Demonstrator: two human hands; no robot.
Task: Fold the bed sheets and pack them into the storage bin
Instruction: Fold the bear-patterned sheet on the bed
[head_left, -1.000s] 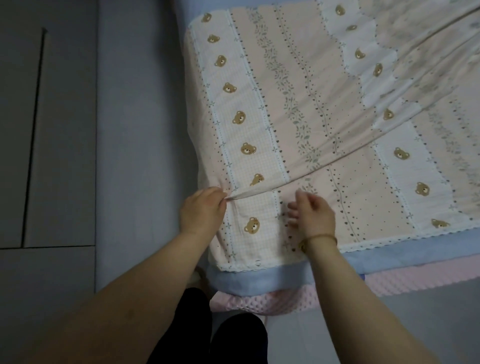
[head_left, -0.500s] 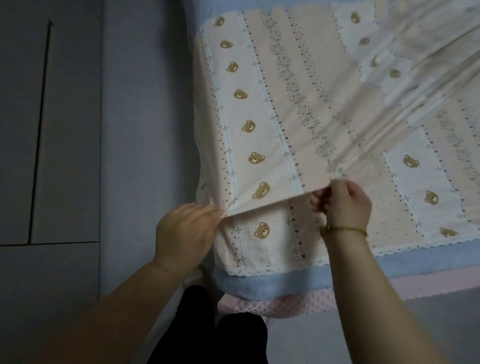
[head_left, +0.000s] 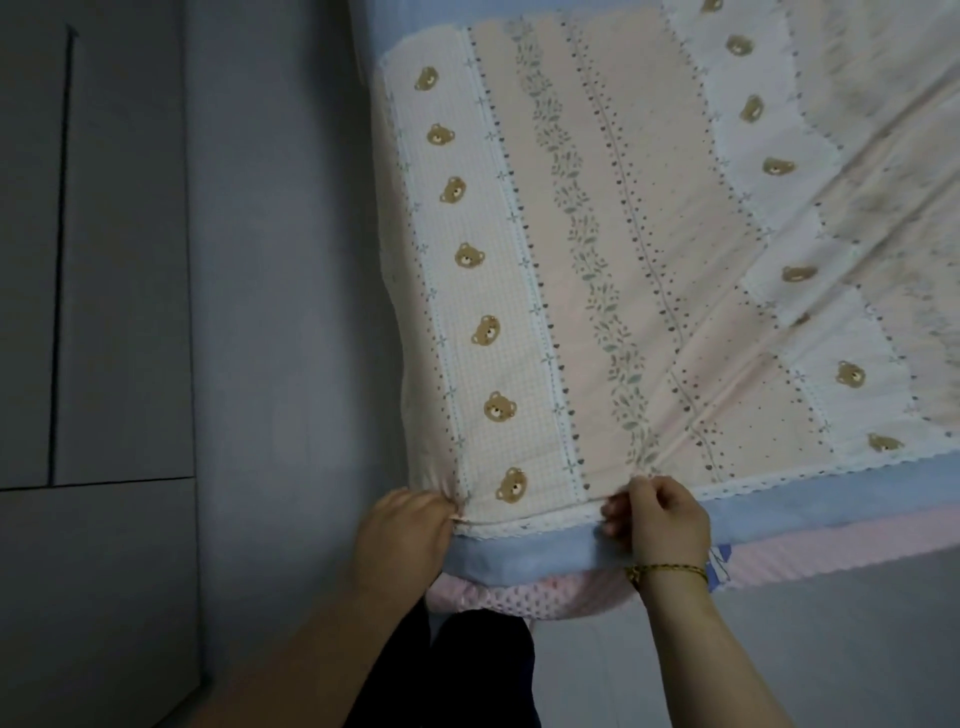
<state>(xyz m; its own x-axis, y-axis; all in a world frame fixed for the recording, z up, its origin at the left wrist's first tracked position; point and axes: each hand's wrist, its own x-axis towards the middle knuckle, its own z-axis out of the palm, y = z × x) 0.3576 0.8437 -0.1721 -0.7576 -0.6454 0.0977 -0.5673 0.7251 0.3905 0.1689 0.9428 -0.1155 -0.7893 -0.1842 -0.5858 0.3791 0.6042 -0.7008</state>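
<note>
**Head view.** Grey flooring (head_left: 291, 312) filled the 9 o'clock side, with a pale panelled surface (head_left: 104, 260) beyond it at the frame edge. The bed sheet (head_left: 649, 234), printed with bear heads, leaf sprigs and dotted stripes, lay spread from 12 o'clock to 4 o'clock over a blue layer (head_left: 519, 556). That layer in turn covered a pink dotted layer (head_left: 519, 597) showing at 6 o'clock.

The left hand (head_left: 402, 535), at 7 o'clock, had its fingers curled and pinched the sheet's near corner against the lace hem. The right hand (head_left: 660, 519), at 5 o'clock and wearing a bracelet (head_left: 670, 571), pinched the sheet's edge at the same hem with thumb and curled fingers. A crease ran from this hand toward 2 o'clock. No storage bin was in view.

**Step in hand.** The first fold appeared to be under way, with a doubled edge being lined up on the near hem. The next move would likely call for smoothing the diagonal crease flat and squaring the far side before a 2nd fold.

**Change.** At 1.0 s earlier both hands held the sheet above the hem, with 1 bear head showing below them. At 0.5 s earlier the right hand had lifted the edge. Both hands had since come down to the lace hem, and that bear head was covered.
</note>
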